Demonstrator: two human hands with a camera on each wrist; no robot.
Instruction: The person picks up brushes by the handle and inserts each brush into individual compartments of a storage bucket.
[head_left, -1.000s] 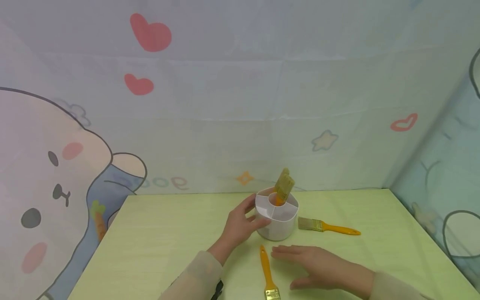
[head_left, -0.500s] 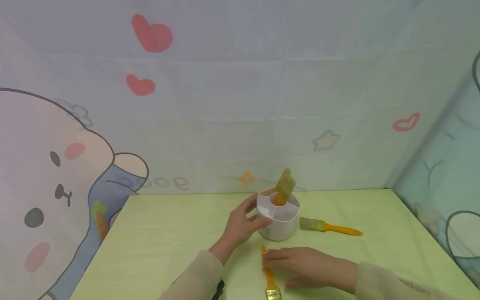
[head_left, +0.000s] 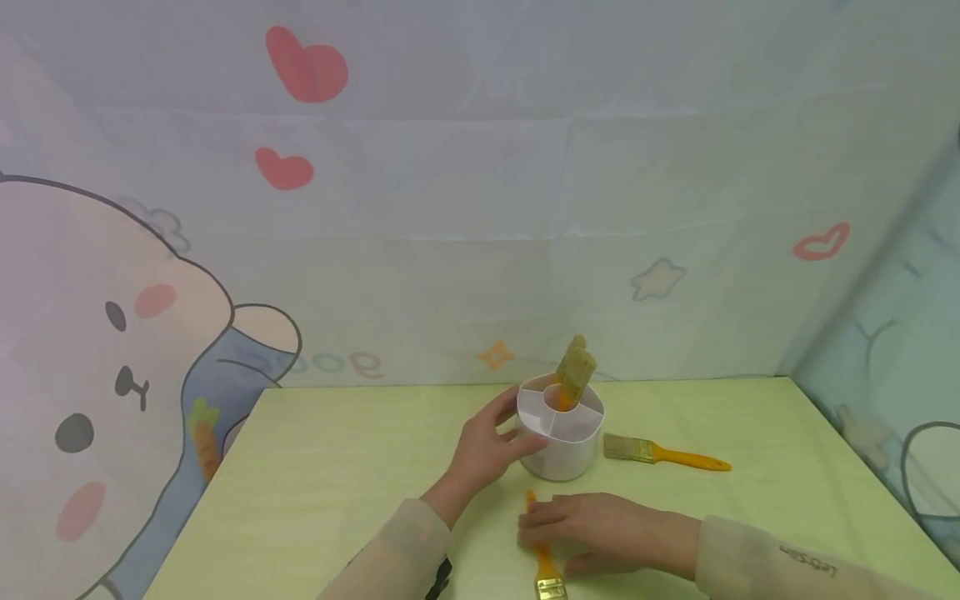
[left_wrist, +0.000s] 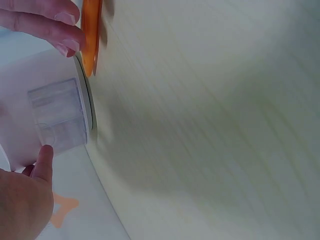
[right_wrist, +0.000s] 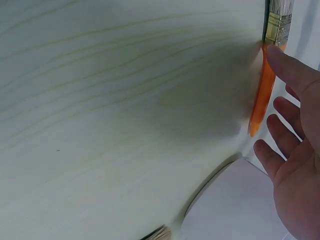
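Note:
A white round divided holder (head_left: 561,458) stands upright on the table. My left hand (head_left: 483,454) grips its left side, thumb at the front and fingers behind. Paintbrushes (head_left: 576,373) stand in it bristles up, at least one in the middle ring. In front of the holder lies a loose paintbrush (head_left: 550,567) with an orange handle, bristles toward me and partly out of the head view. My right hand (head_left: 592,529) is over that handle, fingers loosely bent and spread. In the right wrist view the thumb (right_wrist: 285,62) overlaps the handle near the metal band; firm contact cannot be told.
Another orange-handled paintbrush (head_left: 667,453) lies to the right of the holder, bristles toward it. A dark object (head_left: 440,577) shows beside the left sleeve. A printed cloth (head_left: 450,208) hangs along the back of the pale table (head_left: 337,475), and more cloth is on the right.
My right hand has moved left from beside the loose paintbrush to over its handle, its fingers bending more. My left hand keeps its grip on the holder, and the brushes lie as before.

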